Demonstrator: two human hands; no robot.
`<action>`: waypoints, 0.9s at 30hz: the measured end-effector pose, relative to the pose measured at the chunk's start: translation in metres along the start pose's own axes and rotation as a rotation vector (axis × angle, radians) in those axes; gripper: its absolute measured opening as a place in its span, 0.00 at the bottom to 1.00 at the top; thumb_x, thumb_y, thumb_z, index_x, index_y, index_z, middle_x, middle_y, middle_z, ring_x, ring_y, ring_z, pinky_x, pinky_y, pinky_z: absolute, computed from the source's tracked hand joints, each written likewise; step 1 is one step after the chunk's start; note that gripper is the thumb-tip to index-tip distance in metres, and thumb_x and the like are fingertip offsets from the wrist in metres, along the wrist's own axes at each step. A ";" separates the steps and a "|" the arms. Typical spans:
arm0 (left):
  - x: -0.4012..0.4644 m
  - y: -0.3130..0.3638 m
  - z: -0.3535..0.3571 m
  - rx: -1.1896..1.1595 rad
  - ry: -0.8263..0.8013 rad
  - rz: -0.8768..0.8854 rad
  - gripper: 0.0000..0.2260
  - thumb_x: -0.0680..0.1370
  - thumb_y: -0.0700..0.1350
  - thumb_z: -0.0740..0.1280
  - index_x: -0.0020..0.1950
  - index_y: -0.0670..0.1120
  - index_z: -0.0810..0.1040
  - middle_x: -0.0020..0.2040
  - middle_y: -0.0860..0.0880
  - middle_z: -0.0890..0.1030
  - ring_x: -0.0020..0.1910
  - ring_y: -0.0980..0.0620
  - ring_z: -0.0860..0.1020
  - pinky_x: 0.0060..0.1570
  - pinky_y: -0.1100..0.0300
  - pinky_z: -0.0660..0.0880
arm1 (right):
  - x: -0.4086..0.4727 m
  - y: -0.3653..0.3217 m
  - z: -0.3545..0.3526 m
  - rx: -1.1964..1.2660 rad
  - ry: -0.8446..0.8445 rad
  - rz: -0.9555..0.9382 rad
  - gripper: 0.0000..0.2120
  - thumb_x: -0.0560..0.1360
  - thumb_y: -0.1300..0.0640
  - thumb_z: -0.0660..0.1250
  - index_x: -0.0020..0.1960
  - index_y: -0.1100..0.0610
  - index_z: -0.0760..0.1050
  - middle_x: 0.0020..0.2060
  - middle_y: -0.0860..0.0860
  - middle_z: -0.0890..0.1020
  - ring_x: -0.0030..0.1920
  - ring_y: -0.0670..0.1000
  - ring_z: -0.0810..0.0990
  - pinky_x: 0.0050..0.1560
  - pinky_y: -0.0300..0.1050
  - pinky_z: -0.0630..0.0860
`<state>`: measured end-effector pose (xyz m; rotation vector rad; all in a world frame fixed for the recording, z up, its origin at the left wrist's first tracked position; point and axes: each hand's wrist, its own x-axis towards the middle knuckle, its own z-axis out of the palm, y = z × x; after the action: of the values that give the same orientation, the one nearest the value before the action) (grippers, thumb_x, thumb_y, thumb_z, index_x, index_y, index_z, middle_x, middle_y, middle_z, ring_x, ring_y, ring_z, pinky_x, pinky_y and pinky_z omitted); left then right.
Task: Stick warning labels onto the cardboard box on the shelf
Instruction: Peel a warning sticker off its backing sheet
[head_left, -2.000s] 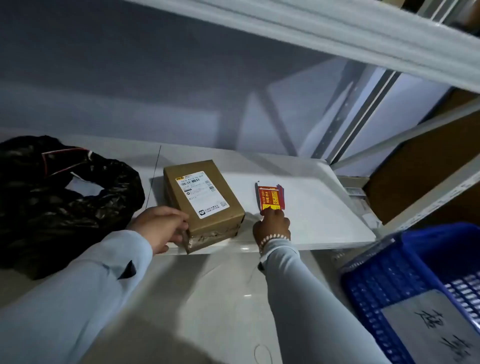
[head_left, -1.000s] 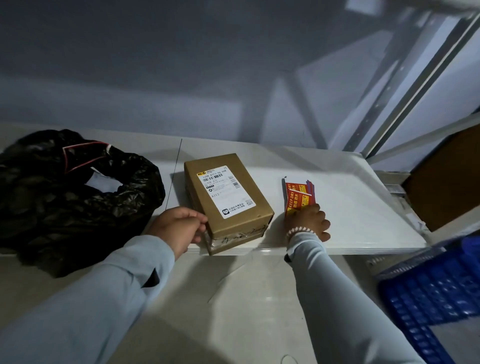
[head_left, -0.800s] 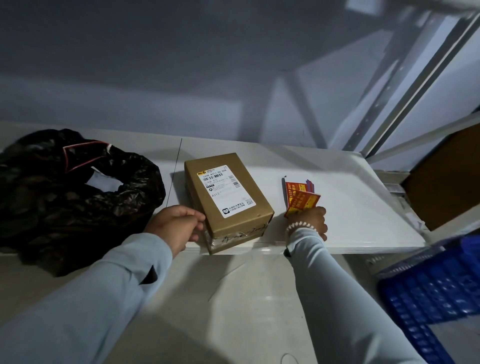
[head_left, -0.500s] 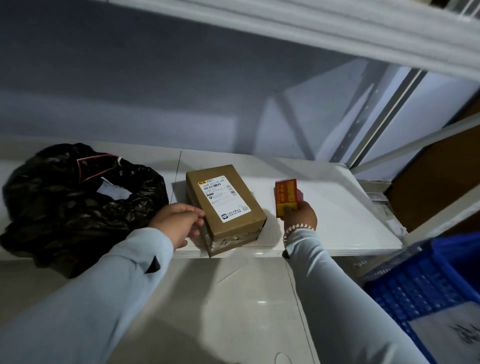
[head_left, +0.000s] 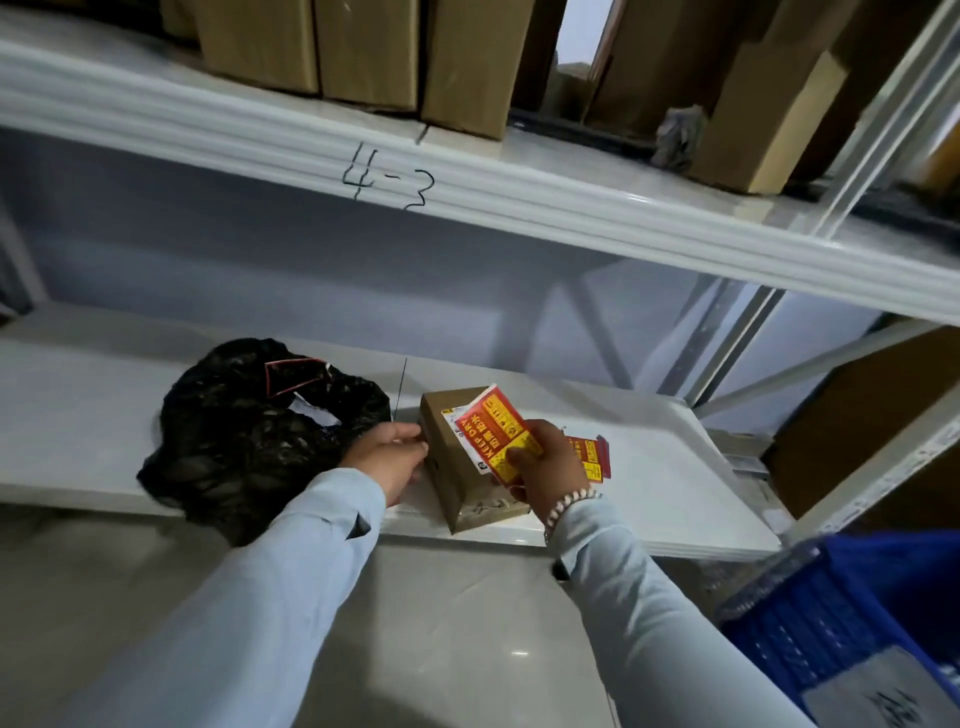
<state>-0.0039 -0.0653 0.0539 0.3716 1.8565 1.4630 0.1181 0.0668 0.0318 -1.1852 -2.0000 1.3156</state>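
Note:
A small brown cardboard box (head_left: 451, 470) with a white shipping label lies at the front edge of the white shelf (head_left: 665, 493). My left hand (head_left: 388, 456) rests against the box's left side, fingers curled on it. My right hand (head_left: 545, 465) holds a red and yellow "KEEP DRY" warning label (head_left: 496, 434) over the box top, covering most of the shipping label. More red warning labels (head_left: 589, 457) lie on the shelf just right of my right hand.
A crumpled black plastic bag (head_left: 249, 431) lies on the shelf left of the box. The shelf above, marked "4-3" (head_left: 387, 179), carries several large cardboard boxes. A blue plastic crate (head_left: 852, 623) stands at the lower right. Grey floor lies below.
My right hand lifted one warning label from the pile on the shelf and carried it left over the box. My left hand stayed at the box's left side. The camera tilted up.

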 end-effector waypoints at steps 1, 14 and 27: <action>-0.004 0.001 -0.002 0.010 -0.004 0.034 0.15 0.79 0.41 0.64 0.65 0.47 0.75 0.56 0.46 0.80 0.46 0.48 0.78 0.44 0.60 0.71 | -0.005 -0.002 0.000 -0.036 -0.004 -0.028 0.14 0.77 0.62 0.63 0.61 0.53 0.72 0.54 0.55 0.79 0.50 0.61 0.81 0.44 0.53 0.82; -0.017 -0.005 -0.016 0.164 -0.039 0.109 0.06 0.78 0.42 0.66 0.52 0.44 0.80 0.41 0.47 0.80 0.32 0.52 0.73 0.31 0.62 0.69 | -0.031 -0.015 0.013 -0.090 -0.041 -0.187 0.18 0.75 0.62 0.65 0.60 0.43 0.73 0.59 0.52 0.77 0.56 0.56 0.79 0.50 0.56 0.81; -0.005 0.004 -0.021 0.209 0.017 0.277 0.13 0.77 0.44 0.67 0.61 0.47 0.78 0.55 0.47 0.81 0.56 0.49 0.78 0.60 0.55 0.73 | -0.017 -0.027 0.020 -0.050 -0.032 -0.138 0.04 0.74 0.54 0.67 0.40 0.51 0.76 0.39 0.52 0.83 0.39 0.53 0.80 0.43 0.49 0.78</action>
<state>-0.0158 -0.0822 0.0614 0.7450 2.0401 1.4546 0.1009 0.0383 0.0482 -1.0335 -2.1088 1.2305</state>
